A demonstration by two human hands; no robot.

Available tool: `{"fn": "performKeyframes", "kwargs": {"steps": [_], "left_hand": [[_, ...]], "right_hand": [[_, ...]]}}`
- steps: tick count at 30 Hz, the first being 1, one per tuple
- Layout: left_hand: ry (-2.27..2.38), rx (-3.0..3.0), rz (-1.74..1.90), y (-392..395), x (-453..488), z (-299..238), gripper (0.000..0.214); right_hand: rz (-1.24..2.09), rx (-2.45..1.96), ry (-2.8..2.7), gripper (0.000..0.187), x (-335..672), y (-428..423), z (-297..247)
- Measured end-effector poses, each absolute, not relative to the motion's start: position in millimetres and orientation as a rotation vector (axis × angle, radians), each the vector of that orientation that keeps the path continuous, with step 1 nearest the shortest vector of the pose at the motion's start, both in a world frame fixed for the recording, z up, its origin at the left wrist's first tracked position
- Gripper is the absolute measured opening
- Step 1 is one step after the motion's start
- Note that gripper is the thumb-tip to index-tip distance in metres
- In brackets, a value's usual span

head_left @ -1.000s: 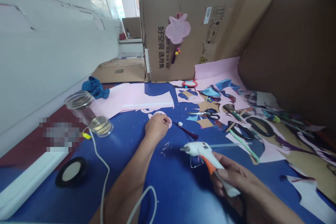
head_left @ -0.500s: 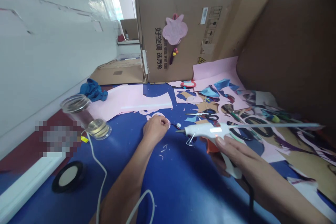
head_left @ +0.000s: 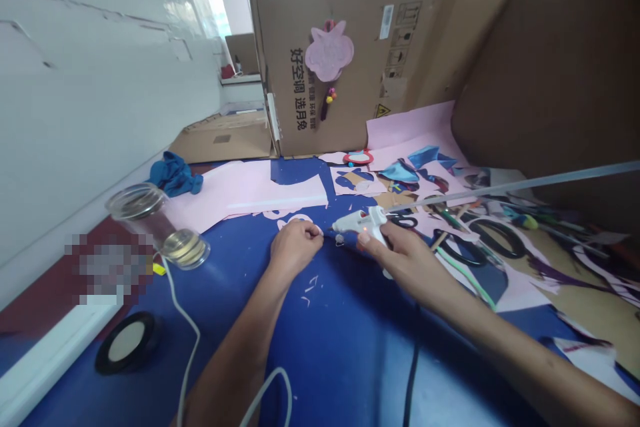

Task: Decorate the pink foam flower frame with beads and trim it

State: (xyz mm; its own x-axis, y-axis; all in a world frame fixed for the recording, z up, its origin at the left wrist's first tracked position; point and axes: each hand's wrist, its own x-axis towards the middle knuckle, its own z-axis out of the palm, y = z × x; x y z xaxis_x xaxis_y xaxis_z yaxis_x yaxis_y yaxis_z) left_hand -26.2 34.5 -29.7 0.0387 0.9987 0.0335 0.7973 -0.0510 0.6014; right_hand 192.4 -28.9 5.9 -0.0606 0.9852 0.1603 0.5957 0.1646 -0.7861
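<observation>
On the blue table, my left hand (head_left: 296,247) is closed in a pinch at the edge of a small pink cut-out piece (head_left: 294,219), mostly covered by the hand. A short dark cord with a small pale bead (head_left: 339,239) reaches right from those fingertips. My right hand (head_left: 395,250) grips a white hot glue gun (head_left: 356,221), its nozzle pointing left, close to the left fingertips and above the cord. A long translucent glue stick (head_left: 530,181) sticks out from the gun's back. Scissors (head_left: 406,221) lie partly hidden behind the gun.
Pink sheets (head_left: 240,193) and scraps cover the back and right. At left stand a clear jar (head_left: 145,213) and a black tape roll (head_left: 125,343). A cardboard box (head_left: 360,100) bearing a pink flower-shaped ornament (head_left: 330,52) rises behind. A white cable (head_left: 187,320) crosses the left side.
My right hand has brought the glue gun left and slightly up, nearer the left fingertips, and its glue stick now slants upward to the right. My left hand stays nearly in place.
</observation>
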Motion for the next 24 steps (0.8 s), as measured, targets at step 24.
{"fn": "performKeyframes", "kwargs": {"steps": [24], "left_hand": [[1.674, 1.876, 0.609, 36, -31, -26, 0.015]], "right_hand": [[0.896, -1.482, -1.765, 0.042, 190, -8, -8]]}}
